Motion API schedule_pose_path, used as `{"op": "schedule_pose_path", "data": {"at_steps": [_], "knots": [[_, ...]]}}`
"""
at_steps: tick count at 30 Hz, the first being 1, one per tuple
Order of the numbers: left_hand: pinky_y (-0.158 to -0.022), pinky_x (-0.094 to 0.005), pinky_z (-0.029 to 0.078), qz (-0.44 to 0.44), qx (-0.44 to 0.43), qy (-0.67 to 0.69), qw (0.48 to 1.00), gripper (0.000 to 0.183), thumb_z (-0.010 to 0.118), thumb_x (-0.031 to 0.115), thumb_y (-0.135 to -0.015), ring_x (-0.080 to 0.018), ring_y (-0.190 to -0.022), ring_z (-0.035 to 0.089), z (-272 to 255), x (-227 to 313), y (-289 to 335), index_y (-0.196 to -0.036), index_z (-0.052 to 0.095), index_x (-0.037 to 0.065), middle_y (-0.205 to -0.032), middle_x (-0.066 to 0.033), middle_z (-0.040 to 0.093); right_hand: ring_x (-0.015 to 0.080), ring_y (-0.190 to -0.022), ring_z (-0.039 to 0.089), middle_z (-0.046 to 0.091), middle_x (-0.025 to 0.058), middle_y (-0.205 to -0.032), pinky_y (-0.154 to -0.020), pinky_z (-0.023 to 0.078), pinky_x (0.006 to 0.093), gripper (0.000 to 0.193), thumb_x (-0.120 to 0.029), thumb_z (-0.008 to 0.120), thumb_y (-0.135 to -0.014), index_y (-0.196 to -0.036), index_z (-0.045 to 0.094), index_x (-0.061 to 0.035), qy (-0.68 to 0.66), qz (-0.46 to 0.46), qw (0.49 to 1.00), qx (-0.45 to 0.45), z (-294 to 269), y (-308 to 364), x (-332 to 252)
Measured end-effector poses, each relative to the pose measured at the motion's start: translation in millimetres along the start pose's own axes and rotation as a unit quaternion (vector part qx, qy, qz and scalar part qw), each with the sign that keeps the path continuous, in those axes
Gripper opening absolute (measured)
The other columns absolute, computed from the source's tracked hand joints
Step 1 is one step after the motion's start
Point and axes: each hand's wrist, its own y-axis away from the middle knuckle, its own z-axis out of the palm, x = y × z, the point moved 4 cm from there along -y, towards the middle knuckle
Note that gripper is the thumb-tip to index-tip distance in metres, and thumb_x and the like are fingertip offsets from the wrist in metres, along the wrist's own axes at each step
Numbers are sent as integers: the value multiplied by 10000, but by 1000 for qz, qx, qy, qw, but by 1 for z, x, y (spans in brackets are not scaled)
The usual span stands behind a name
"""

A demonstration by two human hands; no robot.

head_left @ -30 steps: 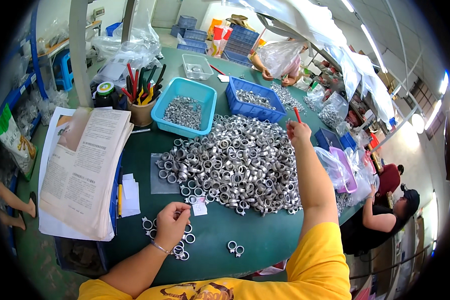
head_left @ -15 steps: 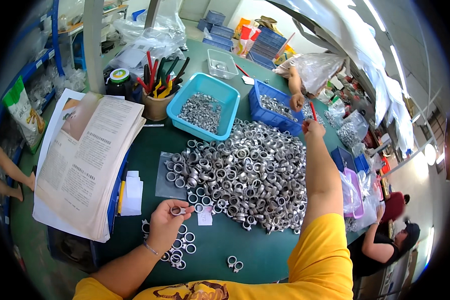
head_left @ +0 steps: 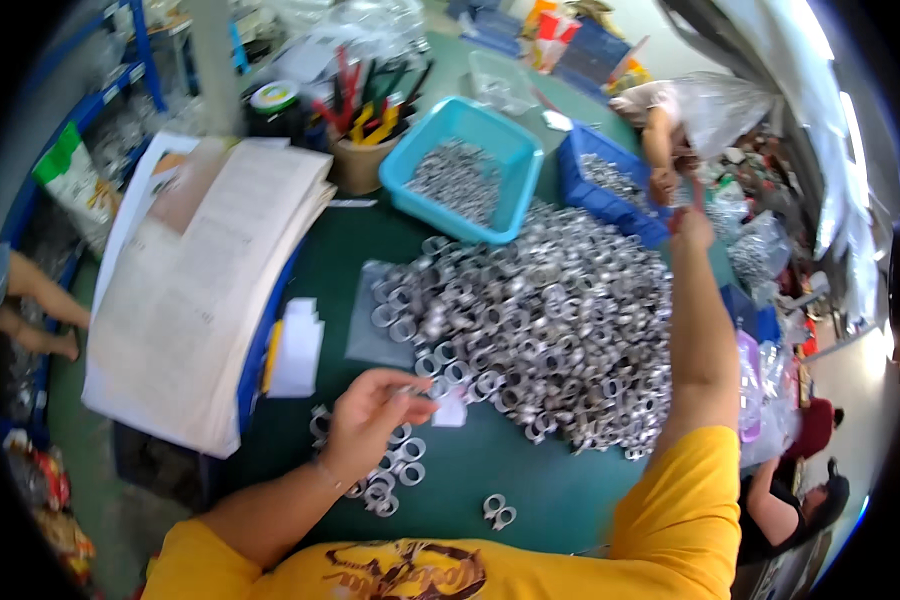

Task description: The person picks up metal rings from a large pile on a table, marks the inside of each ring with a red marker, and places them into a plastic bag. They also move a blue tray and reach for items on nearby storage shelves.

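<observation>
My left hand (head_left: 373, 418) is closed in a pinch on a small metal ring (head_left: 410, 392), above the green table. Under and beside it lie several loose metal rings (head_left: 408, 462). My right arm reaches far across to the right side of a large heap of silvery rings (head_left: 555, 325). Beside the blue bin (head_left: 577, 180), my right hand (head_left: 692, 230) has its fingers closed; a red stick-like thing (head_left: 698, 190) shows just beyond it. Blur hides what, if anything, those fingers hold. Another person's hand (head_left: 662, 185) is close by, over the bin's right side.
A turquoise basin (head_left: 400, 185) of small metal parts stands behind the heap. To the left are a stack of papers (head_left: 195, 300) and a pot (head_left: 358, 168) of coloured-handled tools. Two rings (head_left: 498, 512) lie near the front edge. Another person (head_left: 782, 515) sits at right.
The whole view has shifted, so the table's things appear farther right and a little higher. Both my hands keep about the same places over the table. The other person's hand has shifted slightly.
</observation>
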Motion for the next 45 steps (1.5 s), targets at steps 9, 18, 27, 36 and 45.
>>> {"op": "schedule_pose_path", "data": {"at_steps": [9,18,27,36,45], "knots": [[-755,-344,479,-43,-77,173,981,266,263,263,-957,-293,-890,593,2,-1,-1,-965,438,62,-1078,-273,521,100,-587,462,498,15,-671,-505,350,218,107,-196,505,-874,-837,482,-97,-83,-8,978,-193,-6,308,-55],[-636,-333,492,29,-75,174,982,233,335,252,-937,-245,-719,611,22,32,35,-919,448,49,-902,-192,576,128,-507,470,472,63,-611,-436,356,223,139,-176,394,-912,-879,436,-48,-160,82,961,-212,-36,496,-49],[-374,-222,291,292,175,216,915,228,460,304,-835,-133,-463,406,-99,146,268,-726,470,103,-649,-65,482,210,-746,607,617,178,-885,-637,495,291,203,-199,431,-914,-892,465,-1,-153,-13,487,-860,94,702,-72],[-408,-252,392,314,822,157,449,210,520,-3,-759,-99,-517,483,-214,-8,610,-955,510,73,-673,-22,512,269,-723,608,623,132,-770,-646,486,354,258,-279,511,-858,-812,599,-41,86,-416,344,-837,112,797,-24],[-535,-409,510,59,963,250,88,119,671,68,-646,-288,-700,634,-180,-159,733,-735,600,104,-831,-107,644,367,-663,564,584,187,-728,-603,451,437,190,-198,537,-831,-752,594,-35,-4,-474,446,-760,118,796,-25]]}}
